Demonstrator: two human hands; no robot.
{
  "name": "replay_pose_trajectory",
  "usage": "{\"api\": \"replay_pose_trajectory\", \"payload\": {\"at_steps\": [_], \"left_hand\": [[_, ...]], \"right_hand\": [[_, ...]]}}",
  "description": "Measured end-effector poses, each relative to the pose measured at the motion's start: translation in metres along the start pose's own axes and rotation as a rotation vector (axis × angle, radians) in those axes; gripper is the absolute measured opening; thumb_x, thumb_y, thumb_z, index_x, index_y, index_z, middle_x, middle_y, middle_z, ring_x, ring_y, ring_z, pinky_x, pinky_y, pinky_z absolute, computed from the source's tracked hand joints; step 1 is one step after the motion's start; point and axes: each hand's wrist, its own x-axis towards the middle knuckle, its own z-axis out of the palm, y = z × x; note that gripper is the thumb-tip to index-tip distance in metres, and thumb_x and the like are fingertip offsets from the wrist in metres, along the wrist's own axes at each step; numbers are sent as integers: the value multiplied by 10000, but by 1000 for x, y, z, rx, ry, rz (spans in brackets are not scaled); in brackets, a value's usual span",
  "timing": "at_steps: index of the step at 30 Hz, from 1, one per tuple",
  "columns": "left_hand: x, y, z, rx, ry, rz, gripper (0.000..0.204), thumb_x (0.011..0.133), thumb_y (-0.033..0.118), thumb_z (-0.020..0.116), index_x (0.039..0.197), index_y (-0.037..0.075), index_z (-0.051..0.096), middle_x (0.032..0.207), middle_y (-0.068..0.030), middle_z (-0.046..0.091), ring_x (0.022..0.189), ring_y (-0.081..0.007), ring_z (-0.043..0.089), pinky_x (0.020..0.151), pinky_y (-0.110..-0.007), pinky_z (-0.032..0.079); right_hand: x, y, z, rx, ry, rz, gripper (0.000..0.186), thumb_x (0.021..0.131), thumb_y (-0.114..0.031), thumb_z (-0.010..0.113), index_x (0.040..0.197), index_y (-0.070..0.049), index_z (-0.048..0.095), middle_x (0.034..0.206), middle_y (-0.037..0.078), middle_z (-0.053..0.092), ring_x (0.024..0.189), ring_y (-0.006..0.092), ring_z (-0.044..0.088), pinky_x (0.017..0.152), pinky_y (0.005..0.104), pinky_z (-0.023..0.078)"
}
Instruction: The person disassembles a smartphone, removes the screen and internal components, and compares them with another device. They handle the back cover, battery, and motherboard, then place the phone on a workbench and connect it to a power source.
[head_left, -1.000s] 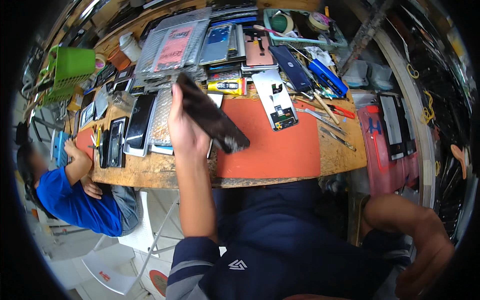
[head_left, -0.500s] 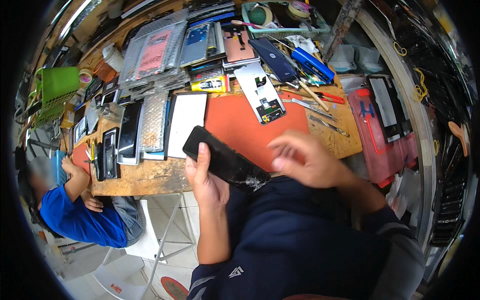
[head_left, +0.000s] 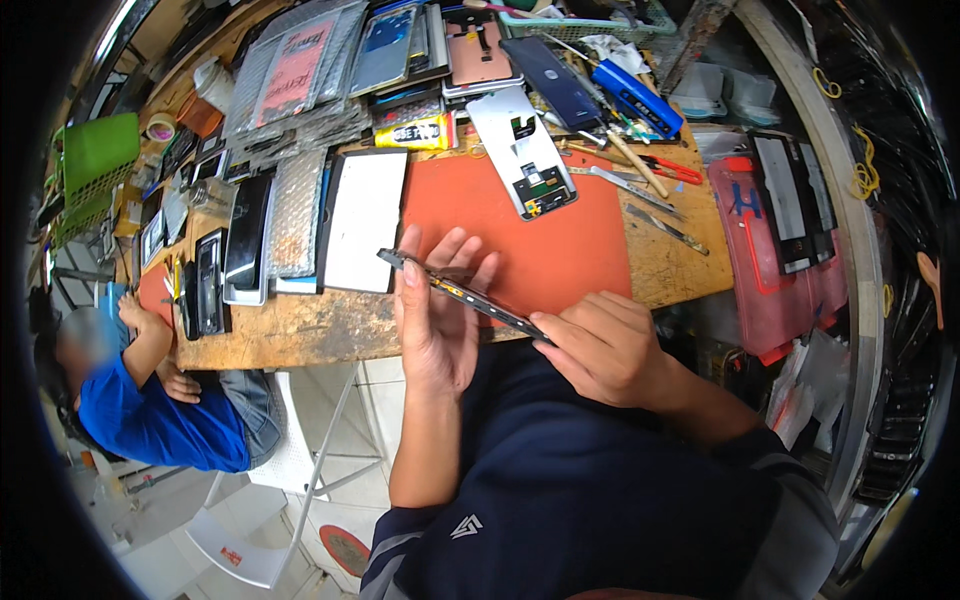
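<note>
A dark phone hangs above the near edge of the orange-red mat, turned so that its thin side shows. Along that side I see small orange and metallic parts. My left hand grips its upper-left end, thumb on the near side and fingers behind. At the lower-right end, my right hand pinches the phone, its fingers curled. The cracked front glass is out of sight. Beyond my hands, a white-backed screen panel with exposed circuitry lies on the mat, next to a dark blue phone.
A white flat panel and bubble-wrapped packs line the left of the bench. Tweezers, red-handled cutters and a blue tool lie at the right. A person in blue sits at left.
The phone has been tilted from its cracked face to its thin side. My right hand came down from free air and took hold of its lower-right end. The view has shifted slightly.
</note>
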Motion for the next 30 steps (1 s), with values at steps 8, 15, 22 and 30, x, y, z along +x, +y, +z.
{"api": "replay_pose_trajectory", "payload": {"at_steps": [8, 15, 22, 30], "left_hand": [[0, -14, -6, -195, -432, 114, 1016, 922, 553, 729, 1630, 63, 190, 1455, -225, 507, 1379, -370, 521, 1219, -591, 356], [-7, 12, -5, 381, -305, 333, 1242, 740, 622, 880, 1626, 86, 194, 1587, -239, 373, 1453, -383, 442, 1200, -540, 394], [-3, 66, -2, 1375, -595, 732, 255, 835, 267, 822, 956, 54, 750, 1080, -113, 743, 1196, -342, 637, 1018, -482, 489], [15, 74, 23, 1487, -582, 606, 162, 860, -50, 740, 969, -14, 625, 878, -120, 669, 775, -261, 653, 727, -317, 510]], "right_hand": [[21, -1, 2, 578, -149, 220, 685, 797, -210, 858, 1359, 31, 549, 1214, 183, 590, 982, 313, 669, 854, 376, 554], [19, 4, -6, 570, -74, 222, 680, 745, -133, 865, 1342, 28, 581, 1198, 177, 617, 984, 267, 676, 844, 359, 565], [10, 25, -20, 596, -197, 260, 601, 724, -159, 835, 1261, 14, 627, 1097, 149, 667, 903, 258, 687, 825, 360, 557], [37, 42, -13, 726, -221, 309, 279, 972, -125, 698, 1197, 40, 679, 1084, 134, 693, 986, 211, 668, 890, 339, 529]]}}
